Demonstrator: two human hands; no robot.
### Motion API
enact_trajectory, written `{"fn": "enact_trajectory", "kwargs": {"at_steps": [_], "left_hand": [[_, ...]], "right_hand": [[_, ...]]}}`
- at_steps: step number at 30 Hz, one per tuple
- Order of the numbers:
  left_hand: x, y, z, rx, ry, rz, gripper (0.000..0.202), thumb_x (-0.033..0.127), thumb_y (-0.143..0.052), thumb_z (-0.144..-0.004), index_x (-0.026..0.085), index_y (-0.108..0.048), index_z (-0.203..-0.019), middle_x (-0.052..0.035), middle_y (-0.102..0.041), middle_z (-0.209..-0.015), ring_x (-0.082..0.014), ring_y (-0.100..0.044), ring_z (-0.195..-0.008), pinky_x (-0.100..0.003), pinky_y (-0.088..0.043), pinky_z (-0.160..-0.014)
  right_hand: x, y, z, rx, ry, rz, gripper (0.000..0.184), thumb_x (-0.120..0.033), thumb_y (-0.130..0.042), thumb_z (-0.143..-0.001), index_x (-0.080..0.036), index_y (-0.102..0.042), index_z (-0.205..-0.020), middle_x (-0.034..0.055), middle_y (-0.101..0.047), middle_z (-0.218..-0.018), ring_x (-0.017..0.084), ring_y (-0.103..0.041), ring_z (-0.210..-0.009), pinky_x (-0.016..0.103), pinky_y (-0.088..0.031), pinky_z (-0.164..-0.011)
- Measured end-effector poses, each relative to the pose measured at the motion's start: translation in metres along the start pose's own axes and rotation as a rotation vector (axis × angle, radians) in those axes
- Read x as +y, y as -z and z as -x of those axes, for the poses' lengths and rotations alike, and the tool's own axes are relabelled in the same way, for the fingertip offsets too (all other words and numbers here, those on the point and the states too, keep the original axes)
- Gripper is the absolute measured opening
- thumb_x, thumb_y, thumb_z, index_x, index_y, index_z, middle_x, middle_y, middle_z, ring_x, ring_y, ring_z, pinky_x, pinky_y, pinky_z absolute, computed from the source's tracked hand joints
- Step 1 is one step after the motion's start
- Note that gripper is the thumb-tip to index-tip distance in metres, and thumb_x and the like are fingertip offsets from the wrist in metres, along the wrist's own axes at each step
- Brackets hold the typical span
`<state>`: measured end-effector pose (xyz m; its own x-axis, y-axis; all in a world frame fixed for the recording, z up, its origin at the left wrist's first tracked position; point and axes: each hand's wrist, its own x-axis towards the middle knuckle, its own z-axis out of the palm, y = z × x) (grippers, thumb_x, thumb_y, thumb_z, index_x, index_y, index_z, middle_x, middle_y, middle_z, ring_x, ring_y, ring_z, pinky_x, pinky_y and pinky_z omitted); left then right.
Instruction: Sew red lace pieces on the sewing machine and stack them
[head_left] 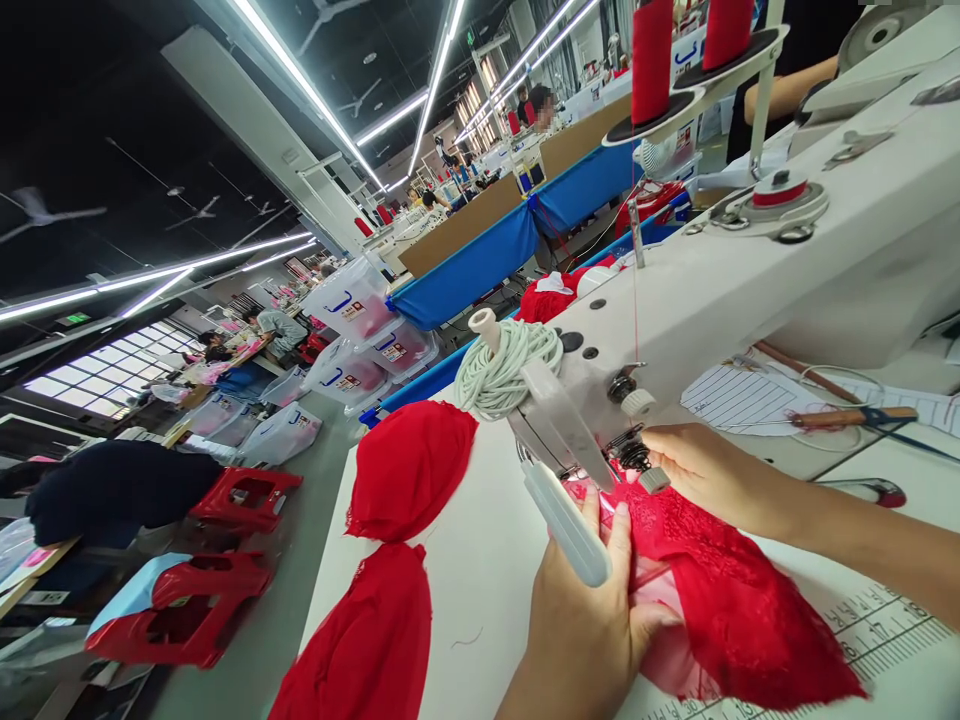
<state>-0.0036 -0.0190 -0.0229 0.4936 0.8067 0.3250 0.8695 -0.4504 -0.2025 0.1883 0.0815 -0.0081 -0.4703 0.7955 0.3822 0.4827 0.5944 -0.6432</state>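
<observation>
A piece of red lace fabric [750, 600] with a pale pink underside lies under the sewing machine head [559, 410]. My left hand [581, 600] grips its near edge, fingertips close to the needle area and thumb against the pink side. My right hand [705, 470] holds the lace from the other side, its fingertips partly hidden by the tension knobs. The machine's grey lever [568, 525] passes in front of my left hand. The needle itself is hidden. Two more red fabric pieces, a rounded one [409, 465] and a longer one [367, 640], lie to the left.
A coil of pale green cord [506, 365] hangs on the machine head. Red thread spools [651, 65] stand above. A printed ruler [892, 625] runs along the table's right. Scissors-like metal [862, 490] lie behind my right forearm. Red stools [184, 610] and plastic bins [349, 300] stand left.
</observation>
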Motion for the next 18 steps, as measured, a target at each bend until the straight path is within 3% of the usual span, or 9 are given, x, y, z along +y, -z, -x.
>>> {"fn": "enact_trajectory", "kwargs": {"at_steps": [8,18], "left_hand": [[-0.0011,0.0042,-0.0025,0.000,-0.035,-0.023,0.078,0.071,-0.027,-0.084,0.016,-0.054,-0.132,-0.0187,-0.053,-0.135,-0.0347,-0.055,-0.119,-0.046,-0.052,-0.092],[-0.0015,0.0019,-0.0024,0.051,-0.041,-0.003,0.079,0.071,-0.024,-0.084,0.016,-0.057,-0.129,-0.0182,-0.055,-0.133,-0.0343,-0.056,-0.118,-0.044,-0.052,-0.091]], "right_hand": [[0.0018,-0.0067,0.0034,0.112,0.034,0.073,0.028,-0.018,-0.036,-0.090,-0.022,-0.048,-0.065,-0.0002,-0.056,-0.061,0.014,-0.048,-0.056,0.026,-0.035,-0.054],[0.0044,-0.0087,0.0037,0.140,0.057,0.093,0.027,-0.012,-0.035,-0.087,-0.021,-0.051,-0.067,0.0004,-0.059,-0.063,0.014,-0.052,-0.058,0.025,-0.038,-0.055]]}}
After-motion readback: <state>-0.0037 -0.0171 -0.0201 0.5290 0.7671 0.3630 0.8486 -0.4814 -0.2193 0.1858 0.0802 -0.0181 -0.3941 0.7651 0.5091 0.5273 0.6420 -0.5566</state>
